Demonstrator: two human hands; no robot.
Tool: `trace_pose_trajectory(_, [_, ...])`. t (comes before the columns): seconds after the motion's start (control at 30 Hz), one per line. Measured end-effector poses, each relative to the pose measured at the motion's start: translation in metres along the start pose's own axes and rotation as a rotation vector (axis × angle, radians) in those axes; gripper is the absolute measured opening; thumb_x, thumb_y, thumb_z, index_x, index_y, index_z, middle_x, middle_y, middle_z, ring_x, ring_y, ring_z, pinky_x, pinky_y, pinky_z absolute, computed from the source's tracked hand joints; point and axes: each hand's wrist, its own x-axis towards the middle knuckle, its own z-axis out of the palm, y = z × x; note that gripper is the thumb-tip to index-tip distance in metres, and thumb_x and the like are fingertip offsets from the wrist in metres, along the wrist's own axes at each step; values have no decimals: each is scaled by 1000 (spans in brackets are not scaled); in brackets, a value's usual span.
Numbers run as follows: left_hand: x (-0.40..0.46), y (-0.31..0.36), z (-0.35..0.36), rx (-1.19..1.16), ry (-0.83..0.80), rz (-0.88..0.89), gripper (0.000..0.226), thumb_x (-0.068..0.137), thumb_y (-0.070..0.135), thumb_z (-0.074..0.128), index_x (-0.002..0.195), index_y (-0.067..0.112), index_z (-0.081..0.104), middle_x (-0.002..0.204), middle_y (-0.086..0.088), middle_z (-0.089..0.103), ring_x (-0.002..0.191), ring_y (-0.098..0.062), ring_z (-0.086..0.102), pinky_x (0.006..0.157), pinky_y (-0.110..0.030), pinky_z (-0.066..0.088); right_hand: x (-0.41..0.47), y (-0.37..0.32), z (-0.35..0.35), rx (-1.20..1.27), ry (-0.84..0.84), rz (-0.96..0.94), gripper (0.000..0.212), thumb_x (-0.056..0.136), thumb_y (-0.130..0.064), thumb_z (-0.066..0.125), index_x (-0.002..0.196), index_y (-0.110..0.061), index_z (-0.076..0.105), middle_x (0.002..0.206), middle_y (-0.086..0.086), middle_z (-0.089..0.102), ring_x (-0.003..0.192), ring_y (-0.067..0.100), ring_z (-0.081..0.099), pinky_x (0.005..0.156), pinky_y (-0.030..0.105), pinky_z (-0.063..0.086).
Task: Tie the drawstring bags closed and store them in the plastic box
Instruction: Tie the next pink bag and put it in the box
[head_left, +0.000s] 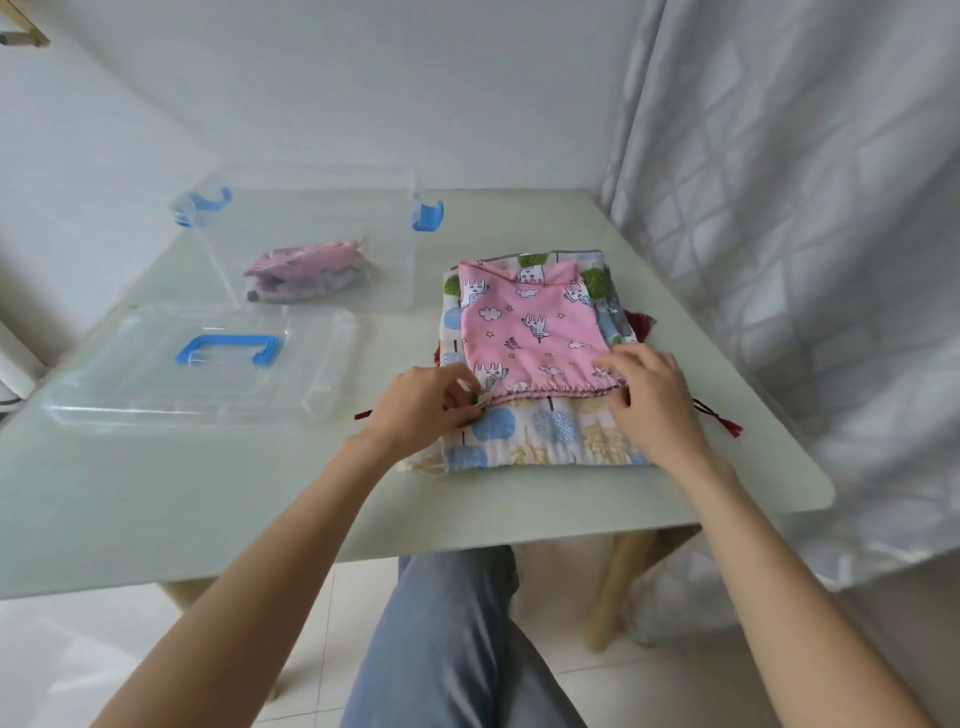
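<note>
A: Where do things stand?

B: The pink drawstring bag (530, 327) lies flat on top of a stack of other bags (545, 431) on the surface (260, 493), its gathered mouth toward the person. The left hand (423, 402) is pinched on the cord end at the left corner of that mouth; the right hand (649, 397) presses down on the right corner, fingers bent over the hem — whether it has the other cord I cannot tell.

A: And the plastic box?

B: The plastic box (306, 234) stands open to the left and farther back, well apart from the stack, with one bundled pink bag (306, 270) already inside. Its lid (208, 364) lies in front of it.

A: What could go wrong?

B: A pull from one side only would probably drag the bag sideways instead of cinching it, and might shift the bag beneath it too. The mouth is barely gathered, so a knot tied now would likely leave it gaping.

A: Anything else?

B: Red tassel cords (719, 415) from lower bags stick out near the right hand — easy to catch by mistake and tie in with the wrong bag.
</note>
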Motion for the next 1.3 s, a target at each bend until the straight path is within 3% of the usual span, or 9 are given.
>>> trace_pose_trajectory(0.33, [14,-20,-17,-4,395,66,7,87,20,64,88,15,69,82,5,58,63,-7,53,57,-18,39,2,22,-16,253,45,-20,16,79,-19,72,94,-13,72,80,-2,66,67,3,56,64,9,40])
trace_pose_trajectory(0.53, [18,-29,-31,-746,440,-293,16,94,18,53,79,16,58,88,-2,62,88,-20,60,72,-23,54,13,20,-23,452,101,94,18,90,-25,58,88,-12,70,72,-2,65,59,15,54,54,20,38])
trace_pose_trajectory(0.73, [28,7,-28,-1437,338,-95,33,98,16,34,79,8,60,108,-8,70,112,-21,61,92,-26,49,37,-33,-16,1292,110,234,19,91,-21,54,79,-12,65,85,-7,67,95,9,61,86,23,42])
trace_pose_trajectory(0.8, [30,13,-26,-1562,307,-74,36,98,19,33,71,12,57,93,-5,73,104,-21,65,92,-27,47,44,-41,-17,1681,72,271,29,95,-18,46,68,-14,54,88,1,71,102,18,64,93,29,43])
trace_pose_trajectory(0.93, [33,10,-21,-1604,402,-167,33,98,16,35,65,15,38,45,8,35,44,-11,45,86,-31,47,51,-35,-9,2042,117,490,35,101,-24,36,67,-15,43,52,-3,49,51,12,52,85,37,51])
trace_pose_trajectory(1.0, [35,1,-23,-1547,469,-245,35,97,14,35,63,16,31,43,10,24,36,-7,24,77,-28,52,51,-28,-5,2038,188,605,37,101,-25,35,66,-15,40,47,-6,36,42,9,35,68,31,57])
trace_pose_trajectory(1.07, [34,-9,-29,-1513,527,-301,36,96,12,35,61,17,29,41,11,22,35,-6,18,63,-24,53,50,-18,-4,1954,244,702,37,101,-26,37,66,-15,39,45,-7,32,40,7,27,42,18,40])
trace_pose_trajectory(1.13, [32,-16,-30,-1403,530,-348,35,94,11,36,60,18,29,42,11,23,36,-6,20,50,-23,44,46,-9,0,1678,224,695,36,100,-25,39,65,-17,37,48,-8,32,44,8,23,39,18,24])
trace_pose_trajectory(1.3, [22,-5,-17,-427,233,-148,23,91,34,55,78,17,49,61,0,49,52,-13,45,48,-19,42,35,-17,11,560,14,124,22,99,-30,41,85,-14,48,69,-1,55,53,4,46,50,15,35])
